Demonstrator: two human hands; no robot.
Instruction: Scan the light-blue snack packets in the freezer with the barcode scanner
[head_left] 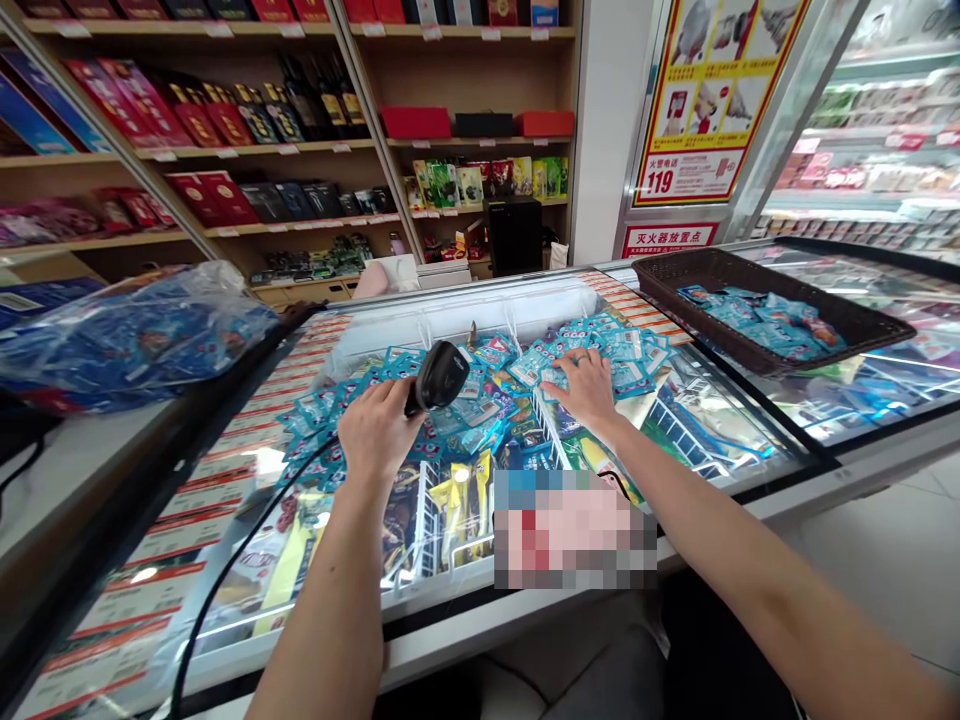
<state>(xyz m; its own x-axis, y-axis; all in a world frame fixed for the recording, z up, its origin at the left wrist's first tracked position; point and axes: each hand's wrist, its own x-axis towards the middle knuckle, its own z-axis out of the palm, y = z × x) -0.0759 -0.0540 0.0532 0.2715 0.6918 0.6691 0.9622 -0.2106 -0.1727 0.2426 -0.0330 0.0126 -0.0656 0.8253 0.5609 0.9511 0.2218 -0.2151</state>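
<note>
Well, left hand (375, 430) grips scanner (444, 376), right hand (589, 387) splays on blue packets (624, 345); left of these, cord (196, 622) and plastic bag (142, 335); right, basket (724, 275).

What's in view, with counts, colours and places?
case: at least one, white-rimmed, centre
basket: one, brown, right
packets: many, blue, on case and in basket
goods: many, mixed colours, inside case
scanner: one, black, above packets
cable: one, black, left
labels: many, orange-white, on case
bag: one, clear, left
shelves: several, wooden, background
boxes: many, mixed colours, on shelves
signs: two, partly red, background
display unit: one, pale, far right
left hand: one, bare, gripping scanner
right hand: one, bare, on packets
</note>
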